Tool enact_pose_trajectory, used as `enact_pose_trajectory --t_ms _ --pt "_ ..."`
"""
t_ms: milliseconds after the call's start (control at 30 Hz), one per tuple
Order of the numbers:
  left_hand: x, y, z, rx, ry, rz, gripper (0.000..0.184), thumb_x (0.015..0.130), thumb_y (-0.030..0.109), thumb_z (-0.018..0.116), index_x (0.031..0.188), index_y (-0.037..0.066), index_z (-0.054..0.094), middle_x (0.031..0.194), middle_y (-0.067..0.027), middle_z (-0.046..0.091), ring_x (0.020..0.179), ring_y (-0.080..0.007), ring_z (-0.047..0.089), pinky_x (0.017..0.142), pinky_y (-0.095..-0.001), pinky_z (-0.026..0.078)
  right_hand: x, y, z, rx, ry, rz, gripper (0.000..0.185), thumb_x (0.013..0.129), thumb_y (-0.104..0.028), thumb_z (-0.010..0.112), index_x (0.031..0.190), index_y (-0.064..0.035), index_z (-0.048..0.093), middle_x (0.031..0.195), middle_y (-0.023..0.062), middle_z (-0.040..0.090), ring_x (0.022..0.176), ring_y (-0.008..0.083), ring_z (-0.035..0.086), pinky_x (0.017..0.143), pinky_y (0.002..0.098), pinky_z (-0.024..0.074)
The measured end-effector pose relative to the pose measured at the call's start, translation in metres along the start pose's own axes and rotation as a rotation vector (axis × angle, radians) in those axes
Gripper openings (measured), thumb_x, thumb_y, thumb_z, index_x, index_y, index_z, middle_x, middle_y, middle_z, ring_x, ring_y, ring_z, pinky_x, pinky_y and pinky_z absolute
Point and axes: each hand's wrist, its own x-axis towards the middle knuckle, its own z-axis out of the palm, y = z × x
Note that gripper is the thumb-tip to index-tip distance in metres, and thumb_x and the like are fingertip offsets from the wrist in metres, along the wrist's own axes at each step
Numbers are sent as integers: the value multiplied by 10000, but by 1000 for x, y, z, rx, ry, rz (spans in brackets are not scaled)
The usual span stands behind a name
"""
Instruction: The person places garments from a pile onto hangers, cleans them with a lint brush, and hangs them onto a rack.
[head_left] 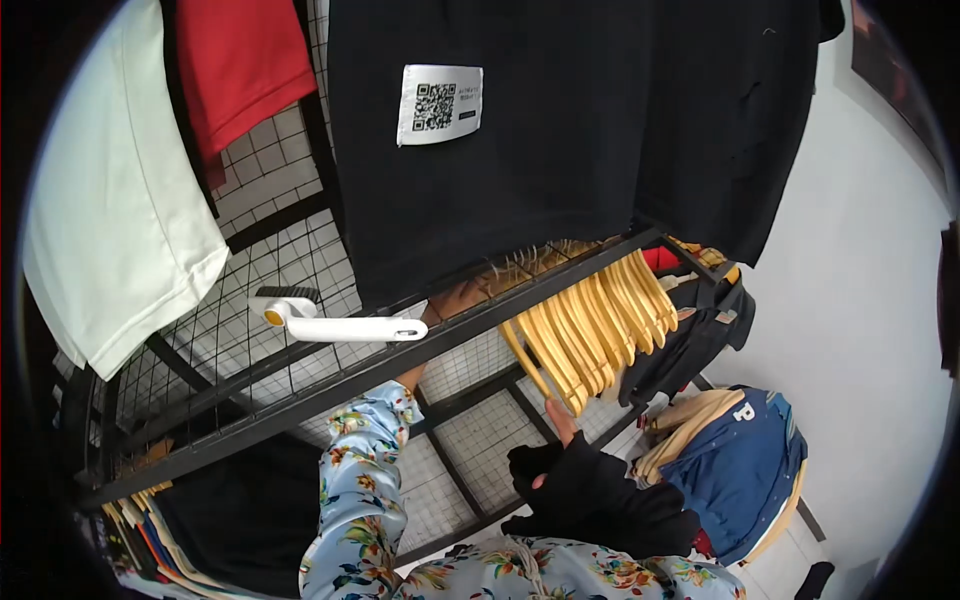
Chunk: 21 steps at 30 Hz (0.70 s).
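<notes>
Two hands at the rack (260, 417): left hand (462, 297) is behind its front bar, mostly hidden, can't tell if fingers are apart or together; right hand (564, 425) is below the bar, one fingertip up at the end of the nearest hanger, another lower on black cloth (620, 500), these two apart, rest covered, grip can't be told. Wooden hangers (592, 340) hang in a row under the rack's right part, just above the right hand. White brush (355, 329) on the rack's top, blue jacket (730, 470) below its right end.
</notes>
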Motion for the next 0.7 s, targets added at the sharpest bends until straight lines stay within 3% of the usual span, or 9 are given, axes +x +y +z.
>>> enact_pose_trajectory --t_ms 133,200,233,367,433,467,533,700 --pt "-18 -3 -40 -185 -136 4 340 815 331 569 1104 156 538 1132 -69 514 1083 -194 476 930 -367 349 14 -10 -7 -107 -18 -146 1165 408 -623 742 1293 11 328 1386 199 194 1289 361 170 1032 442 127" --pt "-20 17 -92 -669 -401 -102 284 797 258 567 1052 134 545 1006 -72 532 921 -214 533 779 -344 420 16 -4 -5 -285 21 -222 1236 477 -786 562 1291 89 250 1346 235 245 1251 345 260 1012 442 182" --pt "-18 26 -121 -912 -528 -157 257 789 221 567 1026 123 548 944 -74 541 840 -224 562 703 -332 456 19 -10 -3 -277 15 -215 1236 477 -786 562 1291 89 250 1346 235 245 1251 345 260 1012 442 182" --pt "-40 44 -196 -636 -543 -69 221 741 231 585 939 133 586 837 -32 535 777 -179 568 641 -292 453 33 -58 9 -319 93 -227 1171 513 -739 606 1266 100 290 1311 219 299 1214 340 314 991 461 226" --pt "-60 53 -219 -548 -526 -37 205 724 216 588 910 129 590 824 -26 527 762 -162 566 625 -279 450 34 -74 31 27 116 125 1069 480 -503 780 1291 12 311 1330 197 296 1201 374 321 931 412 333" --pt "-71 57 -230 -460 -504 3 191 707 200 592 882 125 595 812 -19 520 747 -145 564 609 -265 447 40 -80 44 36 109 133 1069 480 -503 780 1291 12 311 1330 197 296 1201 374 321 931 412 333" --pt "-93 65 -252 -373 -496 31 176 690 185 595 854 121 600 799 -12 513 733 -128 562 593 -252 444 47 -92 70 -94 166 -110 770 625 -494 690 1152 24 474 1124 177 482 997 298 514 792 396 442" --pt "-135 82 -303 -174 -395 110 159 666 137 581 822 108 597 854 0 517 741 -124 557 587 -235 439 17 -114 117 -106 99 -17 735 634 -485 676 1136 16 484 1108 174 490 984 293 519 784 391 443"
